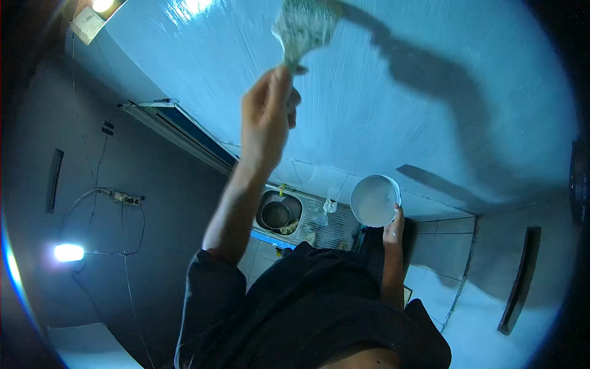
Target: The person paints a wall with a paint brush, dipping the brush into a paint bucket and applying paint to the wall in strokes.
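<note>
My left hand (pixel 265 114) is raised and closed around the handle of a wide flat paintbrush (pixel 305 27). The brush head points up at a pale, wet-looking painted surface (pixel 381 104) with streaks across it. Whether its bristles touch that surface I cannot tell, as their tip runs to the top edge of the picture. Lower and to the right, my right hand (pixel 394 229) grips the side of a round white tub (pixel 354 198). A whitish liquid like paint (pixel 376 208) lies inside the tub. Its fingers are partly hidden behind the tub.
Below stands a metal sink (pixel 297 202) holding a round pot (pixel 276 215), with a ribbed draining board (pixel 335 220) beside it. At left, a lit lamp (pixel 69 253) and a socket strip (pixel 126 198) hang on wires. A dark-framed opening (pixel 184 132) lies left of my forearm.
</note>
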Motion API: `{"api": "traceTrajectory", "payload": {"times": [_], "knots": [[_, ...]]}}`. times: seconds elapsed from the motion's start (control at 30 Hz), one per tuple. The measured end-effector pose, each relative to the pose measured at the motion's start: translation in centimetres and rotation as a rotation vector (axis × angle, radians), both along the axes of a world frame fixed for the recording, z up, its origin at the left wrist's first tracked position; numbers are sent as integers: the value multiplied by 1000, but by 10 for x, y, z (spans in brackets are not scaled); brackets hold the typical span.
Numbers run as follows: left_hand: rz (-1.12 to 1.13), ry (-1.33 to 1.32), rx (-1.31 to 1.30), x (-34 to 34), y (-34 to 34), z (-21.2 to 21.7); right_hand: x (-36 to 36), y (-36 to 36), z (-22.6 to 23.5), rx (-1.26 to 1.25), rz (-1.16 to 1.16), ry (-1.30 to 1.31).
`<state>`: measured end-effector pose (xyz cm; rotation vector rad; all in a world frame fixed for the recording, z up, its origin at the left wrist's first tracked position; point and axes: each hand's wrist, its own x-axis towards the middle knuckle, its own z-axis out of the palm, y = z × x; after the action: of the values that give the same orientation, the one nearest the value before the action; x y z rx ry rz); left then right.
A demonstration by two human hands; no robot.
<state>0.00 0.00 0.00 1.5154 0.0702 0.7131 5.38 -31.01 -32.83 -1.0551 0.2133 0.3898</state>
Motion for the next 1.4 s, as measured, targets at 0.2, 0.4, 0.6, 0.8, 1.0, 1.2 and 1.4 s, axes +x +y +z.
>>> {"api": "traceTrajectory", "payload": {"times": [0.2, 0.4, 0.6, 0.8, 1.0, 1.2, 1.4], "knots": [[143, 199, -122, 1, -21, -186, -4, 3, -14, -145, -80, 62], [232, 558, -227, -36, -29, -307, -14, 15, 17, -121, -13, -22], [73, 609, -511, -27, 22, -238, -12, 12, -13, -276, 12, -220], [-103, 455, -401, -37, 13, -7, -13, 17, -2, -46, 95, 24], [-88, 136, -181, -39, -5, 116, -12, 10, -5, -151, 160, -231], [-69, -18, -90, -18, -2, 70, -4, -1, -32, -484, 216, -663], [131, 131, -145, 2, -38, -113, 7, 9, 9, -49, 86, 13]]}}
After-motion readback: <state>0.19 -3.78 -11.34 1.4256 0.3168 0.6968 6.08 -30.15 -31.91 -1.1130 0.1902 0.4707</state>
